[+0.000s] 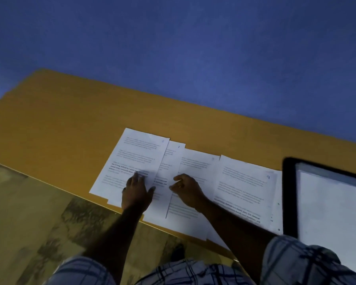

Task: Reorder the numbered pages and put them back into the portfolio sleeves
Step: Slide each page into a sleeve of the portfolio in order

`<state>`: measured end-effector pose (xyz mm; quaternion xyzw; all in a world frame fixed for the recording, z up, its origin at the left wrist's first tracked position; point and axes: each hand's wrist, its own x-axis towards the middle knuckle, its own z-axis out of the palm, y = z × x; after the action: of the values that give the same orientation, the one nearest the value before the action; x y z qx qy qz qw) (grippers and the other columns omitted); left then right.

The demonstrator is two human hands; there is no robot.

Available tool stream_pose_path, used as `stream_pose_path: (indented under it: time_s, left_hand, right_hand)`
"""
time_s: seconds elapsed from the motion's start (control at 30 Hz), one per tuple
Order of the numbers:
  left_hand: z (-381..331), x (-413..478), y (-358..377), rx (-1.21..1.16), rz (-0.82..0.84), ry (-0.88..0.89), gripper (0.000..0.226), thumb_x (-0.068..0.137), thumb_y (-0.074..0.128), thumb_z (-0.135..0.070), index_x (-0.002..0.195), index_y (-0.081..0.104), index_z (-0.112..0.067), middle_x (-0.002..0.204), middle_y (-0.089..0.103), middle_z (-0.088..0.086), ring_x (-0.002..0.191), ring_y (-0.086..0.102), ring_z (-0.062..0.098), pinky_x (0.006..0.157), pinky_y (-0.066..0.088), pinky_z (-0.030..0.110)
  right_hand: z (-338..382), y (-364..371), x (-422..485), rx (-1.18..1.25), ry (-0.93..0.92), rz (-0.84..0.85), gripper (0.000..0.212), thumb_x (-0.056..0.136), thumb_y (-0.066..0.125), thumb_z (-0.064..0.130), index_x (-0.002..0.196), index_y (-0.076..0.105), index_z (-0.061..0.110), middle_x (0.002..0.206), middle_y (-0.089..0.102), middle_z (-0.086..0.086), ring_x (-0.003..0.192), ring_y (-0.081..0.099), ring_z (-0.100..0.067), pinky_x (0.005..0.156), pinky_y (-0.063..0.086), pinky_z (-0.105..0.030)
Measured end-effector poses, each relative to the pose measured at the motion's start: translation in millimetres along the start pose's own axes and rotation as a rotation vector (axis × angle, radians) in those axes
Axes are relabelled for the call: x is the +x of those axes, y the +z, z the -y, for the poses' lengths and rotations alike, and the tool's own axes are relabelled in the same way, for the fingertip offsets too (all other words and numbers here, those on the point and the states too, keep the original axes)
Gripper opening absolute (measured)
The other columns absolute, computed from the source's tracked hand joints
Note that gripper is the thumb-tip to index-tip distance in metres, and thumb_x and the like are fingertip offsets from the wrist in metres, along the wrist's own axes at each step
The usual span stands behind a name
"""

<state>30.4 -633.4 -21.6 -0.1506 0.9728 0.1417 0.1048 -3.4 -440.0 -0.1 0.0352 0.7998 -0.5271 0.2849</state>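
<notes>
Left hand flat on page 6; right hand loosely curled on the neighbouring page; portfolio far right.

Likely an office: a plain wooden counter against a blue wall, carrying printed pages.

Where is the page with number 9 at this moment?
In the head view, the page numbered 9 lies flat on the table, at the right end of the row, beside the black portfolio.
</notes>
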Motion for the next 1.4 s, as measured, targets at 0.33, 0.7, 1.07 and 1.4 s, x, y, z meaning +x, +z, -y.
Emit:
stream_pose_path:
  time_s: [0.33,0.7,1.07,1.4]
  left_hand:
    - [0.8,1.4,-8.2,0.021,-0.038,0.033,0.047,0.098,0.045,-0.05,0.133,0.058,-0.021,0.15,0.047,0.004,0.134,0.048,0.022,0.104,0.049,0.039]
    - [10.3,-2.2,-17.5,-0.022,-0.055,0.119,0.048,0.093,0.052,-0.055,0.129,0.06,-0.024,0.144,0.052,0.001,0.127,0.053,0.022,0.098,0.05,0.04]
    - [-1.8,6.0,-30.0,-0.369,-0.1,0.051,0.061,0.092,0.06,-0.049,0.135,0.053,-0.007,0.139,0.054,0.016,0.123,0.054,0.035,0.099,0.048,0.051]
    - [-114.4,-41.0,1.0,-0.991,0.507,0.046,0.025,0.098,0.059,-0.024,0.118,0.066,-0.011,0.102,0.075,0.008,0.092,0.073,0.029,0.077,0.059,0.048]
  right_hand:
    - [33.5,70.0,46.6,0.386,0.188,-0.092,0.029,0.081,0.077,0.01,0.107,0.064,0.013,0.103,0.071,-0.01,0.093,0.07,-0.024,0.08,0.061,-0.035]
    - [28.6,74.6,68.2,-0.173,0.11,-0.27,0.014,0.083,0.072,0.012,0.097,0.073,0.008,0.099,0.075,-0.006,0.088,0.07,-0.021,0.073,0.058,-0.028]
    - [-39.1,-46.3,-32.1,0.557,0.234,-0.244,0.019,0.082,0.07,-0.01,0.1,0.065,-0.01,0.102,0.07,-0.027,0.086,0.07,-0.034,0.067,0.062,-0.038]
    - [-135.7,-148.1,-138.1,0.736,0.236,-0.348,0.026,0.085,0.067,-0.008,0.11,0.059,-0.015,0.106,0.071,-0.024,0.093,0.071,-0.034,0.07,0.06,-0.038]
